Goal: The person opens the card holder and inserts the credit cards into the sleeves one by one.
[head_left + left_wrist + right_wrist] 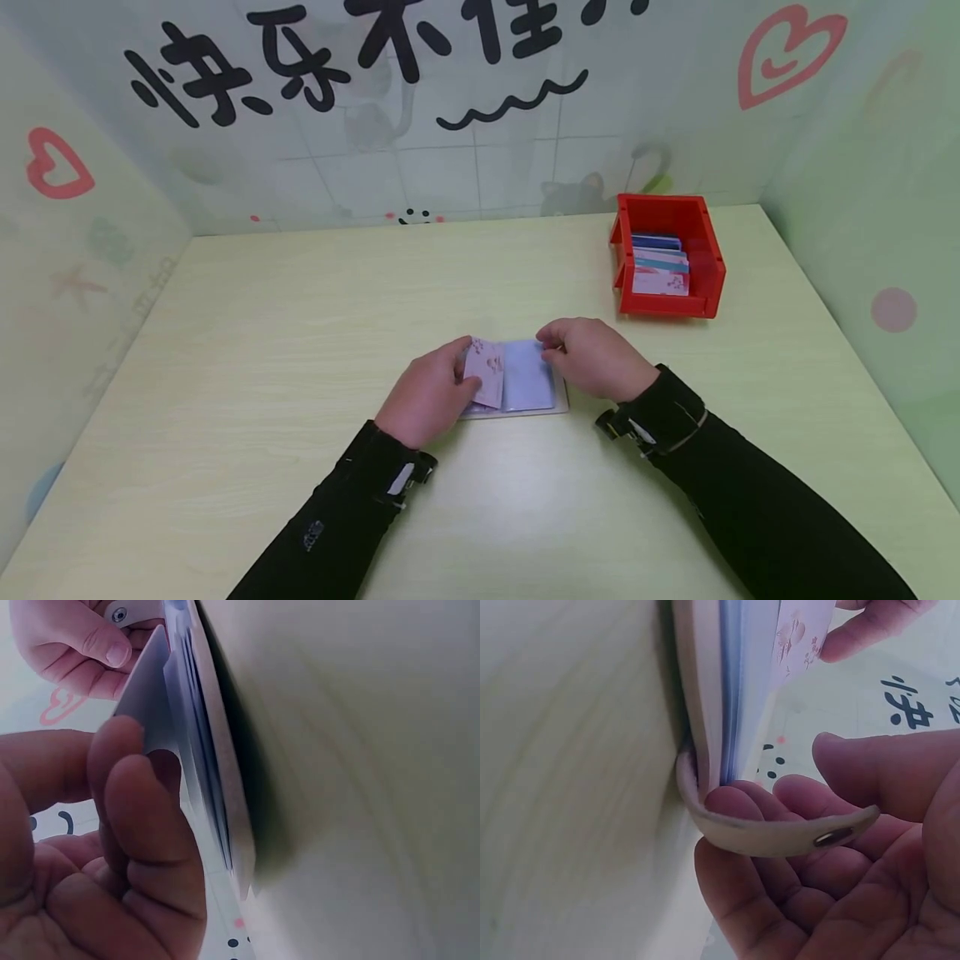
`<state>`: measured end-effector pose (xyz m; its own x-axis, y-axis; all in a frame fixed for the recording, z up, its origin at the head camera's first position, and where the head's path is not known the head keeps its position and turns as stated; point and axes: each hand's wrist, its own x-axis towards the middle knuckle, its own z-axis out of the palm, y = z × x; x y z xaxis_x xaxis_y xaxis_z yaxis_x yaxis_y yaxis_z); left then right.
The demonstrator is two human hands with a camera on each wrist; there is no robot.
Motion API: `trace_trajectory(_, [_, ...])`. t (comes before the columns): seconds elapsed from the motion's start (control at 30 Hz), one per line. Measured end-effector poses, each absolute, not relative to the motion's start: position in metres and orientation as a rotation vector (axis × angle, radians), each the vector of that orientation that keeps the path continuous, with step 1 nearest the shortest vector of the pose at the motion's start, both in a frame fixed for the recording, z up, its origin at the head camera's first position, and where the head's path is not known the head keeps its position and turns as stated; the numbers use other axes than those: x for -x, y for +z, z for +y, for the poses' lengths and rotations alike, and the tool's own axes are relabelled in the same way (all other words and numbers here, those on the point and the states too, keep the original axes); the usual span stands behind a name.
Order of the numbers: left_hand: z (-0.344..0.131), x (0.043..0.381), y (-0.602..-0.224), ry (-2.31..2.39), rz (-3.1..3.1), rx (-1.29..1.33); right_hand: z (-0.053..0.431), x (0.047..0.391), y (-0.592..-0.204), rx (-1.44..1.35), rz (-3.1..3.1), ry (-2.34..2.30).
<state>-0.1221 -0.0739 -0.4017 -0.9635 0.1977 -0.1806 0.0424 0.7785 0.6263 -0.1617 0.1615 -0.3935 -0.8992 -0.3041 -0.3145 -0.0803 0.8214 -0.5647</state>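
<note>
A card holder with clear sleeves lies opened flat on the table, a pale strap with a metal snap at its right edge. My left hand pinches a pink flower-patterned card over the left part of the holder. In the left wrist view the card stands tilted away from the sleeves. My right hand is at the holder's right edge, fingers loosely bent around the strap and fingertips right at the sleeve corner. Its thumb stands apart from the other fingers.
At the back right of the table stands a red bin with several cards in it. Printed panels wall the table at the back and on both sides. Both wrists wear black bands with small cameras.
</note>
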Motion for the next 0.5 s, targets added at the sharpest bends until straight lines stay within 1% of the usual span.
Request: trace_trajectory(0.5, [-0.0703,0.1229,-0.4045,0.913,2.747,-0.163,0.1609,0.1608,-0.395,0.276,2.614,-0.778])
